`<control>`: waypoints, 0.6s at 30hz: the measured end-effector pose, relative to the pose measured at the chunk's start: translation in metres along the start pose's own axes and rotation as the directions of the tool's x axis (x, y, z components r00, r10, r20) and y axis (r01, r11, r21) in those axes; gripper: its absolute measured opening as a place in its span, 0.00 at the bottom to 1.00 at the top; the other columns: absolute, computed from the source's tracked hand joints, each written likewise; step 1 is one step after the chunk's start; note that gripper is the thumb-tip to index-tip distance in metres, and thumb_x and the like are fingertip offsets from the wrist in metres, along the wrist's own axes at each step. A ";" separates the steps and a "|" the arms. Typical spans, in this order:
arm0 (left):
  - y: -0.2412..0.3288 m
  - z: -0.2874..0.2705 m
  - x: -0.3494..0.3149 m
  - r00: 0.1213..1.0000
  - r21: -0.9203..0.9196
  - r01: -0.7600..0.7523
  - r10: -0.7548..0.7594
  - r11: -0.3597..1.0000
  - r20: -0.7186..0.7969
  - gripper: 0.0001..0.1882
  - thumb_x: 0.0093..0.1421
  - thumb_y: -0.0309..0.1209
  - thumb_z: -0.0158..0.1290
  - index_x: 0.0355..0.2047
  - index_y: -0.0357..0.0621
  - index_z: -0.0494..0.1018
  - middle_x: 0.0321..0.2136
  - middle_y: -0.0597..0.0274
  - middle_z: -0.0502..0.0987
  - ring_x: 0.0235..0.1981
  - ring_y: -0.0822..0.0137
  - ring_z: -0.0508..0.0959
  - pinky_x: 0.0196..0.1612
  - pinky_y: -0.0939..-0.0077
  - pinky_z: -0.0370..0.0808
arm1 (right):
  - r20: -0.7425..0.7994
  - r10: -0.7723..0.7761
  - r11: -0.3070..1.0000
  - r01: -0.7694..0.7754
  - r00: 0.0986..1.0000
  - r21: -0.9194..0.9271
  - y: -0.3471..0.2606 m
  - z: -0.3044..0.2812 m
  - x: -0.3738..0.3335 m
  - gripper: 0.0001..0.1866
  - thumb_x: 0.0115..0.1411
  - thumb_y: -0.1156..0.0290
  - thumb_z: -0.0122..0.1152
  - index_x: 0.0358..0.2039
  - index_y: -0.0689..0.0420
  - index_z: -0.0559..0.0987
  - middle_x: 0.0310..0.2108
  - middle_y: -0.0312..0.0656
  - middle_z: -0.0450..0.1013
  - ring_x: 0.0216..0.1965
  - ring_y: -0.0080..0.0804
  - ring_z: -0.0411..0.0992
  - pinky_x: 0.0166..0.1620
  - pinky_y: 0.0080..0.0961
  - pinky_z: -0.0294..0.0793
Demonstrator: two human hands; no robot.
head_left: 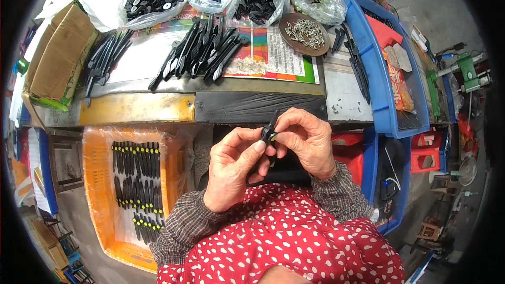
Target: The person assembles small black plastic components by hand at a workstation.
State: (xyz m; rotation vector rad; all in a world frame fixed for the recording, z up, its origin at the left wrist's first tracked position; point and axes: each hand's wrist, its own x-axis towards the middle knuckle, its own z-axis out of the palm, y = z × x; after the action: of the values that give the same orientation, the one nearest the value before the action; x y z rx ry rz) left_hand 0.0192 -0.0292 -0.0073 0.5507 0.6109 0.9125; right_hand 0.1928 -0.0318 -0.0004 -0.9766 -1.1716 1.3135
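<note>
In front of my red, white-spotted apron, both hands meet at a slim black plastic part (269,133) with a small yellow-green spot at its joint. My left hand (231,164) is closed round its lower end, thumb pressed near the joint. Thumb and fingertips of my right hand (309,144) pinch at that same joint, and whether they also hold a smaller piece is hidden. Beyond them on the bench lies a heap of long black plastic parts (197,50). A round brown dish (288,30) of small silvery pins stands to its right.
Clear bags (286,0) of black pieces line the bench's back. A cardboard box (63,52) stands left, a blue tray (386,97) right. Below left, an orange crate (100,200) holds rows of black parts with yellow-green dots. The bench's dark front edge (252,106) runs just beyond my hands.
</note>
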 end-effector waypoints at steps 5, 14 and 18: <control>-0.001 -0.002 0.002 1.000 0.059 -0.012 0.011 0.998 0.016 0.10 0.64 0.24 0.49 0.45 0.37 0.69 0.31 0.58 0.77 0.21 0.76 0.73 0.18 0.88 0.65 | -0.003 0.022 1.000 -0.022 1.000 -0.010 0.001 -0.001 0.001 0.05 0.58 0.81 0.59 0.35 0.63 0.75 0.29 0.35 0.71 0.25 0.16 0.71 0.27 0.12 0.73; -0.002 -0.005 0.003 1.000 0.066 0.004 -0.004 0.998 0.010 0.09 0.64 0.24 0.49 0.44 0.36 0.70 0.31 0.57 0.77 0.21 0.76 0.73 0.18 0.88 0.65 | -0.024 0.028 0.999 -0.029 0.999 -0.026 0.002 -0.001 0.000 0.05 0.59 0.80 0.58 0.36 0.63 0.74 0.28 0.34 0.70 0.24 0.15 0.70 0.26 0.11 0.72; -0.001 -0.004 0.003 1.000 0.030 0.013 -0.013 0.999 0.005 0.09 0.64 0.24 0.49 0.44 0.36 0.70 0.31 0.57 0.77 0.21 0.76 0.73 0.18 0.88 0.65 | -0.016 0.021 1.000 -0.021 1.000 -0.022 0.000 0.002 0.000 0.04 0.60 0.80 0.57 0.36 0.63 0.74 0.28 0.34 0.70 0.25 0.15 0.70 0.26 0.11 0.72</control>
State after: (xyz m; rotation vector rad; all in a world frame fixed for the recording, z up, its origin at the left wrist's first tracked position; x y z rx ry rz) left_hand 0.0183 -0.0266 -0.0119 0.5757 0.6235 0.8900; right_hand 0.1905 -0.0318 0.0001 -1.0159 -1.1694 1.3098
